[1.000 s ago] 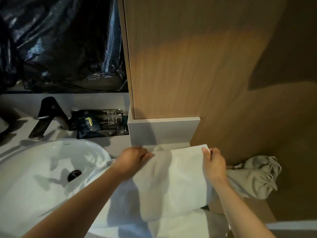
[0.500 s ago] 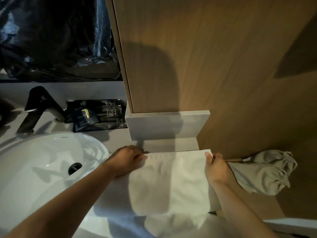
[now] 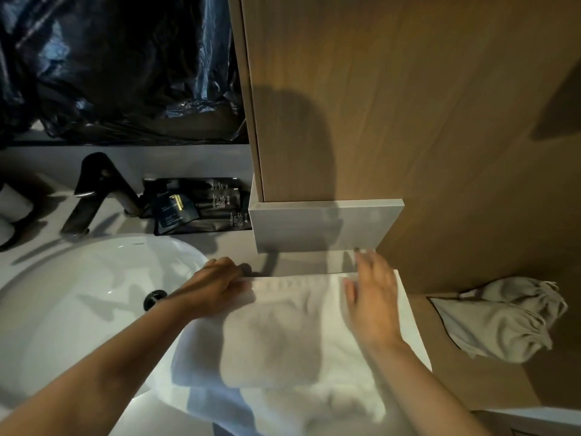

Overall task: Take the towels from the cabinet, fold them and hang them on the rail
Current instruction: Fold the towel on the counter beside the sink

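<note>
Seems mid-fold, towel (image 3: 283, 335) on the worktop (image 3: 301, 262) just right of the sink (image 3: 78, 309), left grip (image 3: 217, 284) pinching its far corner, right grip (image 3: 374, 300) spread flat over it; asks next, probably, for smoothing and another fold.

White towel (image 3: 283, 328): soft terry cloth, matt, fuzzy nap, thick folds. Sink (image 3: 63, 309): white, glossy, smooth, looks ceramic, w/ bright light spots. Drain plug (image 3: 154, 298): black, slight shine. Tap (image 3: 94, 190): dark metal, smooth, satin sheen. Counter (image 3: 226, 247): pale grey, smooth, matt. Block (image 3: 323, 225) under wall panel: pale grey, flat, matt; stone or laminate, can't tell. Wall panel (image 3: 408, 105): light-brown wood grain, smooth, low sheen. Sheet (image 3: 119, 64) top left: black plastic film, glossy, heavily crinkled. Sachets (image 3: 195, 206) by tap: black, shiny packs w/ gold & white print. Bag (image 3: 496, 322) at right: beige-grey woven cloth, matt, gathered into creases, dark trim on edge.
</note>
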Available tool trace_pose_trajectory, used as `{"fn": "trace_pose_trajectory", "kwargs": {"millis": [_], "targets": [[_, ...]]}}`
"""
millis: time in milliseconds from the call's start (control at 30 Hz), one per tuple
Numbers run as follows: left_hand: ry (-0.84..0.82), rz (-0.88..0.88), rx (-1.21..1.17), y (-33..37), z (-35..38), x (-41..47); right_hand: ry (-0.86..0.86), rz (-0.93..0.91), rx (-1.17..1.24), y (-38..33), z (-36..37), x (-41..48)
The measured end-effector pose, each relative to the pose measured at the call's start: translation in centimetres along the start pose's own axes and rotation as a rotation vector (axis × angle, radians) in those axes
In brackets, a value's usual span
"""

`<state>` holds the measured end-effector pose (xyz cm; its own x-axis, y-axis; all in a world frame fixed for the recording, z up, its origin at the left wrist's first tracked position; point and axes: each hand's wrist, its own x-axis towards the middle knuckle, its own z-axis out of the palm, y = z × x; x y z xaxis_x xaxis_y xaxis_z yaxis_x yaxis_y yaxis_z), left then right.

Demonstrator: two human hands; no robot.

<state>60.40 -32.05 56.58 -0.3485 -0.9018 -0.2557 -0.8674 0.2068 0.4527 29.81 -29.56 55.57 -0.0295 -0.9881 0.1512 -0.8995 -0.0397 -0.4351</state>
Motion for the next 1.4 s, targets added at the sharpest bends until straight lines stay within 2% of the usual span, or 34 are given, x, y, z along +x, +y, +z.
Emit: {"fn": "trace_pose_trajectory", "kwargs": {"millis": [133,233,333,500,600,700,800,900,1133,1200,1267,1400], "targets": [[0.006,-0.128,-0.092,-2.7,-0.5,-2.0,-0.038,-0.291,0.05,-5.2,2.1,0.3],[0.025,-0.219,-0.191,-3.8,0.0,-2.8,-0.308,-0.298,0.109,-7.9,3.7,0.9],[0.08,-0.229,-0.271,-3.8,0.7,-2.8,-0.421,-0.295,0.125,-9.1,5.4,1.6],[0.144,-0.27,-0.327,-4.1,1.1,-3.4,-0.463,-0.26,0.086,-9.9,6.4,2.4],[0.123,-0.221,-0.418,-4.2,1.0,-3.2,-0.411,-0.161,0.268,-10.2,6.5,2.9],[0.104,-0.277,-0.41,-4.3,1.2,-3.2,-0.425,-0.042,0.345,-10.7,6.5,3.1],[0.121,-0.3,-0.393,-4.2,1.6,-3.1,-0.488,-0.087,0.212,-10.8,7.0,3.1],[0.141,-0.358,-0.454,-4.0,1.3,-2.7,-0.469,-0.127,0.211,-10.9,7.4,2.9],[0.128,-0.679,-0.586,-2.6,0.7,-1.5,-0.456,-0.242,0.232,-11.5,7.4,2.6],[0.048,-0.785,-0.728,-2.8,0.1,-1.7,-0.477,-0.224,0.293,-11.4,7.0,2.5],[0.019,-0.804,-0.942,-3.2,-0.5,-2.0,-0.505,-0.19,0.356,-11.2,6.6,2.3],[0.132,-0.698,-1.189,-2.7,-1.8,-2.6,-0.565,-0.164,0.51,-12.2,4.9,2.7]]}}
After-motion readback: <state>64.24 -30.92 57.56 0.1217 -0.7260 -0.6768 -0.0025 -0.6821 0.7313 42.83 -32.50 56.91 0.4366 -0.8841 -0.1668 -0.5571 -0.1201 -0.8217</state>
